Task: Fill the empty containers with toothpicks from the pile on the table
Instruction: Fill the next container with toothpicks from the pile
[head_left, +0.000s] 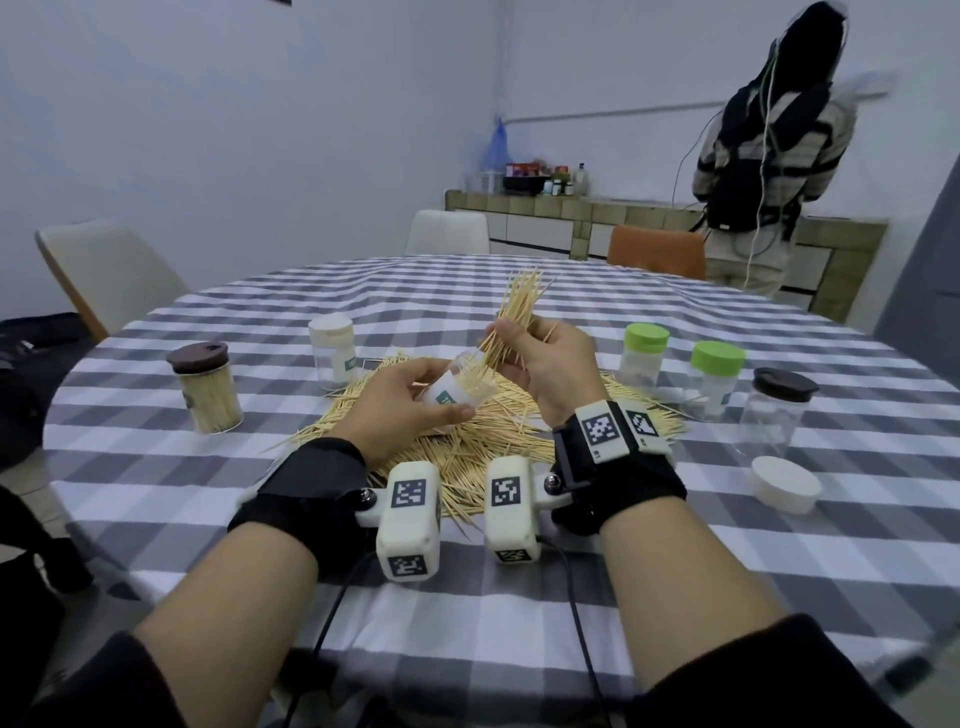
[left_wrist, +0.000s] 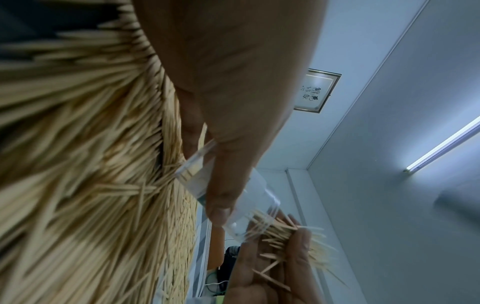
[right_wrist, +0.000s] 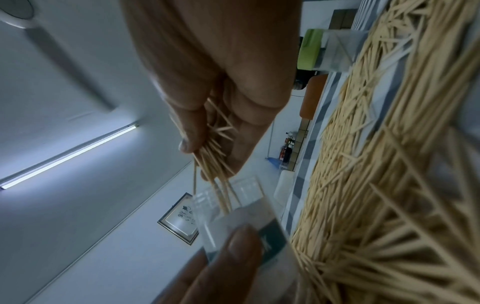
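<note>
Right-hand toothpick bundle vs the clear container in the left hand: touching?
Touching. The right wrist view shows the toothpick bundle running from the right hand into the clear container; the head view agrees.

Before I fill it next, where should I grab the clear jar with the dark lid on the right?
Grip the clear jar with the dark lid round its bare side wall, coming from the near side: it stands upright, and the lid likely has to come off anyway.
</note>
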